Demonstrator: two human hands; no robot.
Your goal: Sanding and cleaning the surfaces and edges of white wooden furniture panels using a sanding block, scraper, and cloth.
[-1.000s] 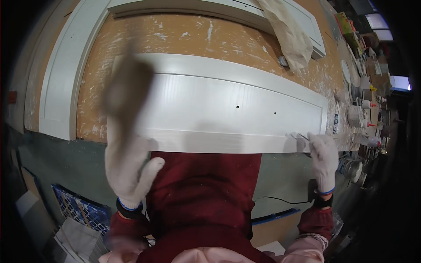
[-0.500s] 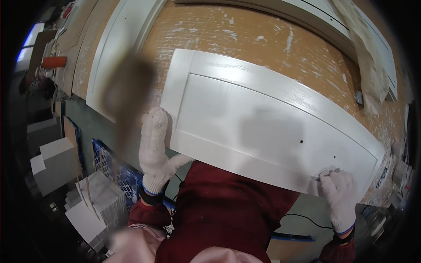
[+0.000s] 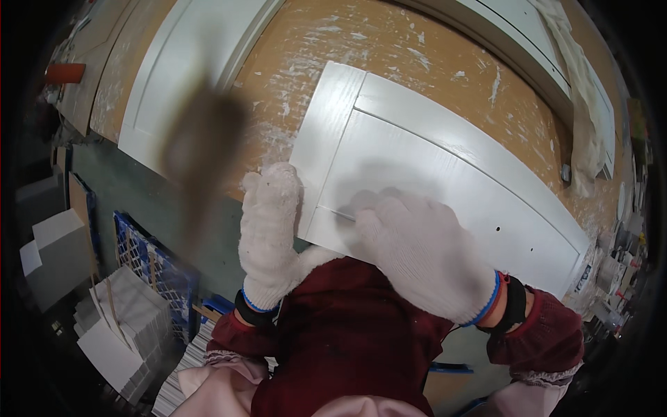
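A white cabinet door panel (image 3: 431, 187) with a recessed middle lies on the wooden bench near me. Two small dark holes show toward its right end. My left hand (image 3: 271, 233), in a white knitted glove, rests against the panel's left end. Its fingers point up and the thumb is spread along the near edge. My right hand (image 3: 431, 254), gloved too, is over the panel's left part with fingers curled in. A thin grey edge pokes out at its fingertips, by the groove of the frame; the rest of that thing is hidden.
White panels lie at the left (image 3: 167, 76) and far side (image 3: 507, 28) of the paint-marked bench (image 3: 333, 35). A pale cloth (image 3: 583, 104) hangs over the far-right one. Stacked white boards (image 3: 128, 326) and a blue crate (image 3: 153, 264) stand lower left. A dark blur covers part of the view.
My right hand has swept from the panel's right end to its left part. My left hand stays at the left end. In the view, the panel's left end sits further right.
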